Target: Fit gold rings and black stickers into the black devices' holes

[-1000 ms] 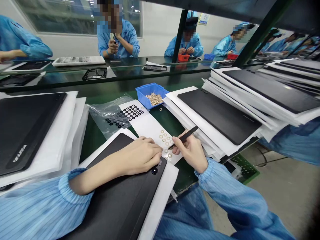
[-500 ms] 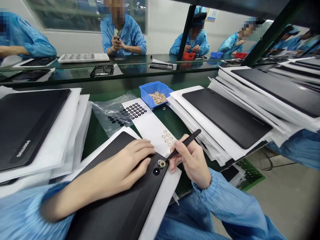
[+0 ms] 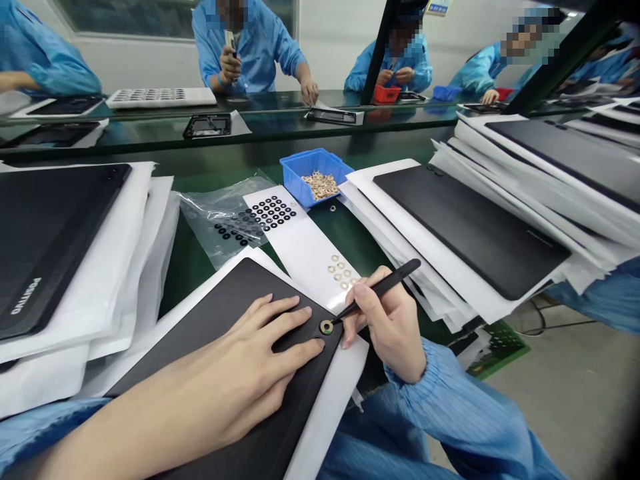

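Observation:
A black tablet back cover (image 3: 210, 327) lies tilted before me on white sheets. My left hand (image 3: 265, 353) rests on it with fingers spread, the index fingertip by the camera holes near the corner. In my right hand (image 3: 385, 320) are black tweezers (image 3: 390, 281), gripped like a pen, their tip at a small gold ring (image 3: 327, 327) that sits in the upper round camera recess. The lower round recess is mostly hidden under my left fingers. Just beyond, a white strip (image 3: 305, 247) carries several loose gold rings (image 3: 340, 268) and rows of black rings (image 3: 273, 213).
Behind the strip stands a blue bin (image 3: 313, 161) of small gold parts. A clear plastic bag (image 3: 220, 207) overlaps the strip. Stacks of tablet covers between sheets rise at left (image 3: 50, 247) and right (image 3: 465, 227). Co-workers in blue sit across the raised dark shelf (image 3: 270, 139).
My left hand has slid forward and its fingers have spread, now covering the lower camera hole. The gold ring has settled squarely over the upper recess. A co-worker's hand reaches to a tablet frame.

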Demonstrator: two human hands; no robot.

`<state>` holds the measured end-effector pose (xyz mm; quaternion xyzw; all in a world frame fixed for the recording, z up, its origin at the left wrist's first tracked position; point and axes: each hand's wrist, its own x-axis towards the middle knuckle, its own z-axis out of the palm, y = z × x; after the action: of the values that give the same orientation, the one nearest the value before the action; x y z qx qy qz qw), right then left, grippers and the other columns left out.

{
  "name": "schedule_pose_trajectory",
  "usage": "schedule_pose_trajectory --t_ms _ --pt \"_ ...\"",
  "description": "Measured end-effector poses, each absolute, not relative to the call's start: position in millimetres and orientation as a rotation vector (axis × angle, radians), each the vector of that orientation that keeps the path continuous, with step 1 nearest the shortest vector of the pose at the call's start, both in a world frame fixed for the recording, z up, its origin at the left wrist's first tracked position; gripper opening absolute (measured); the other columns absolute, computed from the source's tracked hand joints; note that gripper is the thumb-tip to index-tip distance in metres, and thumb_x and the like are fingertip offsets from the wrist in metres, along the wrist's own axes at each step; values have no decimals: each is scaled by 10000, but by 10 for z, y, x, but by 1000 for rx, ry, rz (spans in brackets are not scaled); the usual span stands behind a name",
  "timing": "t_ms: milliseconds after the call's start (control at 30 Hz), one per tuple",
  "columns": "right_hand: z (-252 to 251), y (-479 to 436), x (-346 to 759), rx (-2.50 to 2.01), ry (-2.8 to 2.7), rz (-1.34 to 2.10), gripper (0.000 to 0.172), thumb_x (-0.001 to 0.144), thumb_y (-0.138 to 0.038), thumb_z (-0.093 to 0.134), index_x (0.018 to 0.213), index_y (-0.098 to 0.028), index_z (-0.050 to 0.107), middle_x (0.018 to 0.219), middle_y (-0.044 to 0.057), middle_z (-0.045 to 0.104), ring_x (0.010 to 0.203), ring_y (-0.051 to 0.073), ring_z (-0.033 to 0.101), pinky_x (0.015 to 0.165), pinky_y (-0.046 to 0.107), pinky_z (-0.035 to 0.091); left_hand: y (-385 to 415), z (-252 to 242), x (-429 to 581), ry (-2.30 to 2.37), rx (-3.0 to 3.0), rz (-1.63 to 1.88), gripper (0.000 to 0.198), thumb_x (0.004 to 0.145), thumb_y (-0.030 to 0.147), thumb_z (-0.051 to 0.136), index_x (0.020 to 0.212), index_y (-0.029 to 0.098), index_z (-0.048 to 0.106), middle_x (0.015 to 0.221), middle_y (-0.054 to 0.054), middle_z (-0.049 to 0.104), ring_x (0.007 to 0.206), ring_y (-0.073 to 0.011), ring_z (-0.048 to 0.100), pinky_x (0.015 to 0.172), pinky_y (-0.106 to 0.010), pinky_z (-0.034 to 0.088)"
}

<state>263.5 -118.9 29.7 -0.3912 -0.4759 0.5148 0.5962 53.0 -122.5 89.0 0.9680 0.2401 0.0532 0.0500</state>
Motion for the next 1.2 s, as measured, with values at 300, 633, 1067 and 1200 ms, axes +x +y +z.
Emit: schedule_pose_trajectory --t_ms 300,633,1067,1200 --pt "330 -1197 2643 -961 -1135 1179 253 887 -340 570 766 -206 393 509 -85 543 318 105 561 323 195 469 -1217 893 525 735 2928 149 538 870 81 412 1368 284 411 1386 -41 469 1333 -247 376 1047 -492 412" --pt "311 -1199 2652 -977 -1131 1181 259 876 -352 581 762 -212 395 523 -85 553 323 114 563 320 209 465 -1233 879 524 737 2919 218 467 879 99 412 1313 257 479 1346 -48 513 1302 -258 414 1033 -480 427" --pt "331 -1214 2641 -1008 -1202 1083 242 893 -328 559 765 -212 390 497 -92 504 314 107 549 326 199 434 -1222 809 613 813 2906 224 407 916 120 392 1312 165 478 1243 -82 555 1230 -266 404 993 -403 449" --pt "329 -1218 2639 -978 -1242 1060 214 905 -311 540 772 -209 407 555 -75 522 337 100 554 333 208 440 -1209 788 639 802 2920 259 406 907 117 419 1299 184 499 1205 -83 564 1193 -273 419 972 -418 453"
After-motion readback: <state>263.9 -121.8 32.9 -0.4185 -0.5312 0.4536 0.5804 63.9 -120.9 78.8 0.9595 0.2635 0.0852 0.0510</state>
